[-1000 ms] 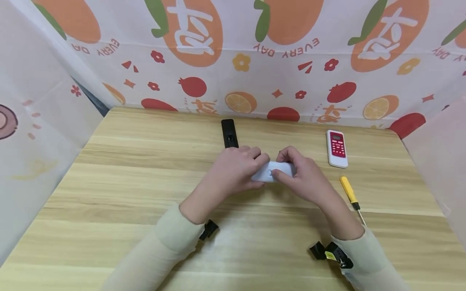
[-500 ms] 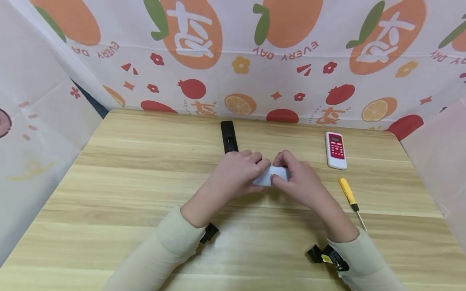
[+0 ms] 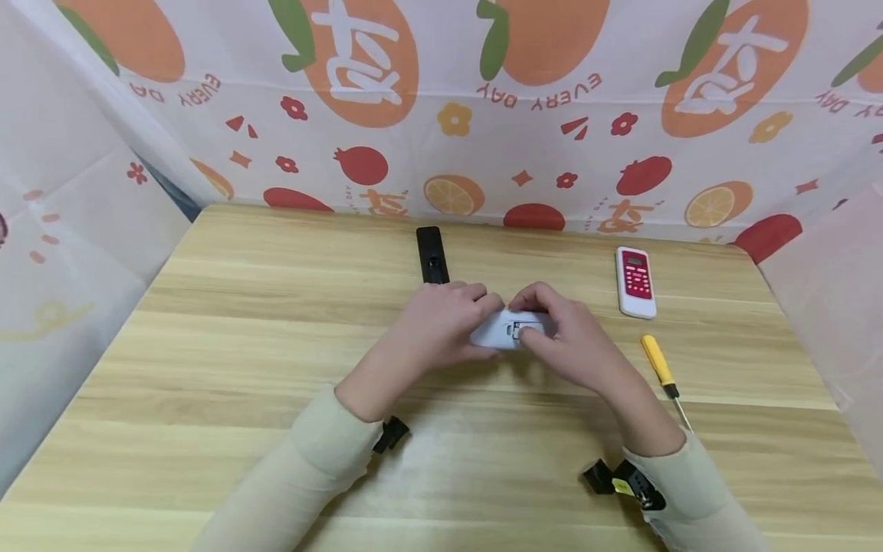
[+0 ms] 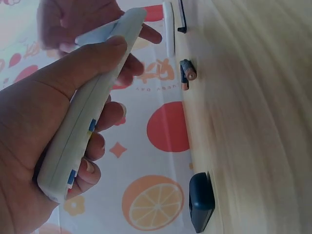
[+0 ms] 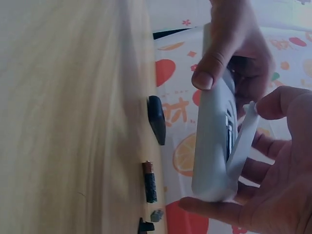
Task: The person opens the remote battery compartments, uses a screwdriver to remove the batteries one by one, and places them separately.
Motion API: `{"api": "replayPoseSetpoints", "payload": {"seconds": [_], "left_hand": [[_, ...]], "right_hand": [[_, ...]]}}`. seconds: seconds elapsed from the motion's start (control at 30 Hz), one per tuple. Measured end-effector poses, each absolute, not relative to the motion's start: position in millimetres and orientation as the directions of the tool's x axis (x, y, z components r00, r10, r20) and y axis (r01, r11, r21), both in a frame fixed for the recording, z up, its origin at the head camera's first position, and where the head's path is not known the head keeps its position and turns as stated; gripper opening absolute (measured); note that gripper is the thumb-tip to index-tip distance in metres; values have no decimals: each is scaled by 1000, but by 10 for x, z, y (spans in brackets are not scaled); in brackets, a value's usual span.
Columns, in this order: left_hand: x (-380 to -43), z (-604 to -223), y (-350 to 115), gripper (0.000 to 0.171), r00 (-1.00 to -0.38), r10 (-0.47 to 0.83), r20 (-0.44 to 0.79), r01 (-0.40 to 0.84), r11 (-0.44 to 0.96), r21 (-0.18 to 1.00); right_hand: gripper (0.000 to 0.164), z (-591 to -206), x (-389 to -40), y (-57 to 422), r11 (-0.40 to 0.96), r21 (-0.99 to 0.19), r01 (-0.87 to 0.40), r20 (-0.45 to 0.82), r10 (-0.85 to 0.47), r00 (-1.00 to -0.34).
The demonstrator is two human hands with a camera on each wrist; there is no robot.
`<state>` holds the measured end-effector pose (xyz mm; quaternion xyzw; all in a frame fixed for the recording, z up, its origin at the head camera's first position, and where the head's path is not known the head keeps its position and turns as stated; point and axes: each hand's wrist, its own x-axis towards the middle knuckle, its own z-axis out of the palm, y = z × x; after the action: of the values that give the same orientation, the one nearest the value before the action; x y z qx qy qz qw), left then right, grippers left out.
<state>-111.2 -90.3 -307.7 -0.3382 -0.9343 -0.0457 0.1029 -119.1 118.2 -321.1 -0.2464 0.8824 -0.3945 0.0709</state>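
A white remote control (image 3: 488,334) lies in my left hand (image 3: 441,318), back side up. The left thumb and fingers grip its sides; colored buttons show along the underside in the left wrist view. My right hand (image 3: 571,331) is at the other end, its thumb at the tip of the raised battery cover (image 5: 243,144) and fingers around the remote's end. In the right wrist view the cover stands tilted off the remote at an angle, its lower end still close against the body. A dark battery compartment (image 5: 229,129) shows behind it.
A black remote (image 3: 432,254) lies at the back of the wooden table (image 3: 241,307). Loose batteries (image 4: 188,73) lie near the hands. To the right are a white remote with a red face (image 3: 635,282) and a yellow-handled screwdriver (image 3: 659,362). A printed curtain (image 3: 483,153) closes off the back.
The battery cover has lifted, so a gap into the compartment now shows beside the right thumb. Both hands stay nearly in place around the white remote.
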Motion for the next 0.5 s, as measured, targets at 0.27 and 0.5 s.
{"api": "replayPoseSetpoints", "payload": {"seconds": [0.27,0.5], "left_hand": [[-1165,-3042,-952,54,-788,599,139,613,785,88],[-1162,-3032,-984,56,-811,584,25,583,805,111]], "right_hand": [[6,-3126,-1296,1387,445,-783,-435,219,-458,-862],[15,-3219,-1508,1660,852,-371,-369,192,-319,-928]]}}
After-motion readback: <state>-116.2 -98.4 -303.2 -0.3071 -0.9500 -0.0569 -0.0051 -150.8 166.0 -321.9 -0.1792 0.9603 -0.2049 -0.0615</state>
